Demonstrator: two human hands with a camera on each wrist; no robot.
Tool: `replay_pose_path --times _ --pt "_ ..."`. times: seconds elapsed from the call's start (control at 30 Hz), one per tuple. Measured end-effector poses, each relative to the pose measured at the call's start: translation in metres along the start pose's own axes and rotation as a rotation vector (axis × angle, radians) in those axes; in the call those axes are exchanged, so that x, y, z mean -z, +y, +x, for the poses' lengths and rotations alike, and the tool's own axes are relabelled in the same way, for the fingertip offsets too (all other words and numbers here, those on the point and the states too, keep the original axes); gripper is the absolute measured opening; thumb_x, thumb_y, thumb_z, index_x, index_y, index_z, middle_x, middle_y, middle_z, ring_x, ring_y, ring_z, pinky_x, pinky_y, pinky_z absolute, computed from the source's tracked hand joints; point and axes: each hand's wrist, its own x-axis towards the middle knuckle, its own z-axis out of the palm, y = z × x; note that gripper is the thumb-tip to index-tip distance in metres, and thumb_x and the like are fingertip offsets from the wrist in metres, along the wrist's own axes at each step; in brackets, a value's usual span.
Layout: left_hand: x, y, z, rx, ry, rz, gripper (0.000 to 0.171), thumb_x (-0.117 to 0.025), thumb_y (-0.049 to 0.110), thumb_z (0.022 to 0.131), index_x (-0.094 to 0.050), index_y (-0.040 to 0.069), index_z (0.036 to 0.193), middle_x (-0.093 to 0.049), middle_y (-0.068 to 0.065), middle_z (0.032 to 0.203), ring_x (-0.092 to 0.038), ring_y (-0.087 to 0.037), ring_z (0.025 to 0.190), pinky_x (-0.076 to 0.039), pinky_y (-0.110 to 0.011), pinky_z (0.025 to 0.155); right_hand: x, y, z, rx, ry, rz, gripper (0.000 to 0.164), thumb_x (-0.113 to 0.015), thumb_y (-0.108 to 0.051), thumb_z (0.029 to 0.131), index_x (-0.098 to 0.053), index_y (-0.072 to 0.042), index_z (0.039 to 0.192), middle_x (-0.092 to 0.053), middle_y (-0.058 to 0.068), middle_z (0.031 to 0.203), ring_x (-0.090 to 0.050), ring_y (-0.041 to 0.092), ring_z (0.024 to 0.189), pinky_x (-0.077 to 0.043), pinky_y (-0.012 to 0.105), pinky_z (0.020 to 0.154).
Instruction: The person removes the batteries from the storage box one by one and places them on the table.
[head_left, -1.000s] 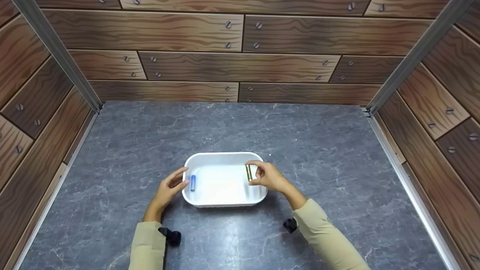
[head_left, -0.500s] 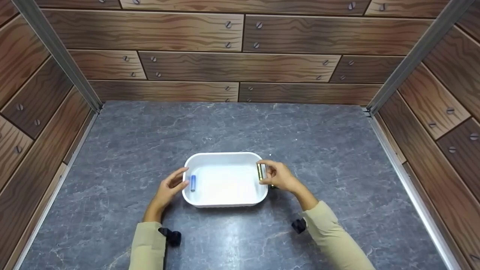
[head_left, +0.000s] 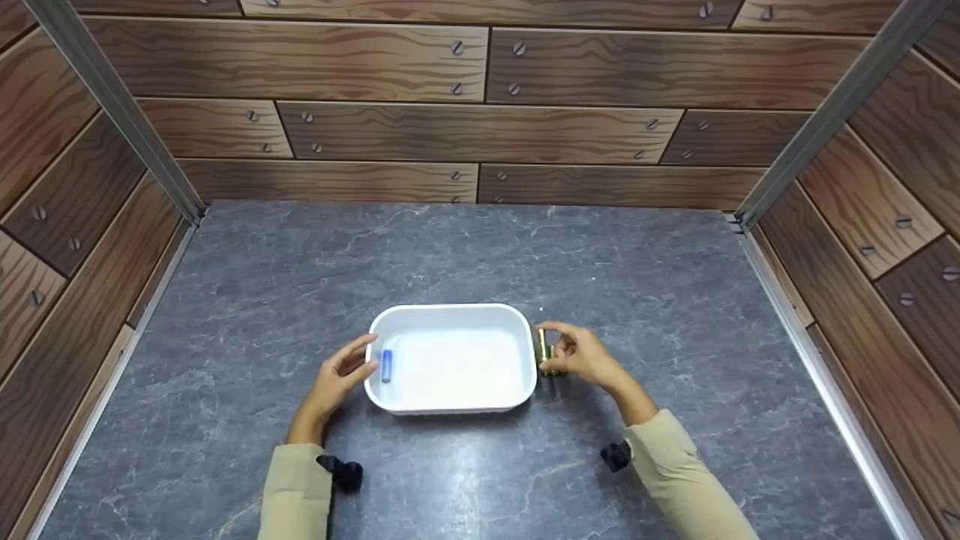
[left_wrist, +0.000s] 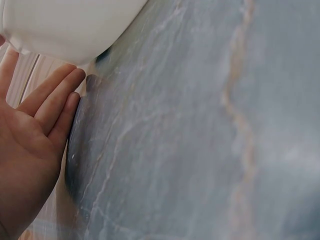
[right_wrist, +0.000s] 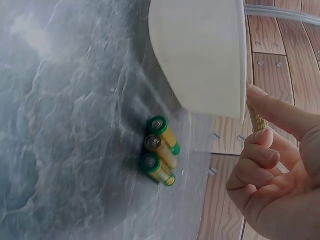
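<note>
A white plastic tub point(head_left: 454, 401) stands on the grey marbled tabletop. Inside it, along the left end, lies a small blue cylinder point(head_left: 386, 366), perhaps a battery. My left hand point(head_left: 337, 375) touches the tub's left end; its fingers look mostly straight in the left wrist view. Just past the tub's right rim, my right hand point(head_left: 581, 358) pinches a gold battery point(right_wrist: 257, 120) between thumb and fingertips. Below that hand, three green and gold batteries point(right_wrist: 160, 149) lie side by side on the tabletop, partly hidden by the hand in the head view.
Wood-patterned walls point(head_left: 480, 135) with metal corner posts point(head_left: 832, 112) enclose the tabletop point(head_left: 465, 255) at the back and sides. A black wrist device point(head_left: 345, 474) sits by the left sleeve, and another black device point(head_left: 616, 456) by the right.
My right hand has carried the gold battery rightward, from over the tub's right part to just outside its rim. The left hand and the blue cylinder have stayed put.
</note>
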Motion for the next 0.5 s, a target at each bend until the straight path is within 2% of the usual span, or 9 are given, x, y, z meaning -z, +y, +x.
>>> replay_pose_path --times 0.2,0.5 --pt "0.000 0.000 0.000 0.002 0.002 0.011 0.049 -0.063 -0.002 0.089 -0.051 -0.002 0.137 -0.056 -0.028 0.135 -0.055 -0.041 0.125 -0.049 -0.014 0.088 0.003 0.012 -0.002 0.010 0.021 -0.013 0.062 -0.078 0.006 0.071 -0.053 0.012 0.127 -0.044 -0.003 0.060 -0.040 0.000 0.053 -0.034 0.014 0.050" --pt "0.001 0.002 -0.001 0.025 -0.012 0.011 0.050 -0.063 0.000 0.090 -0.051 0.001 0.138 -0.055 -0.027 0.137 -0.054 -0.041 0.127 -0.048 -0.014 0.089 0.006 0.026 -0.005 -0.083 0.034 -0.052 0.062 -0.078 0.002 0.073 -0.054 0.008 0.129 -0.045 -0.005 0.063 -0.041 0.004 0.056 -0.035 0.015 0.051"
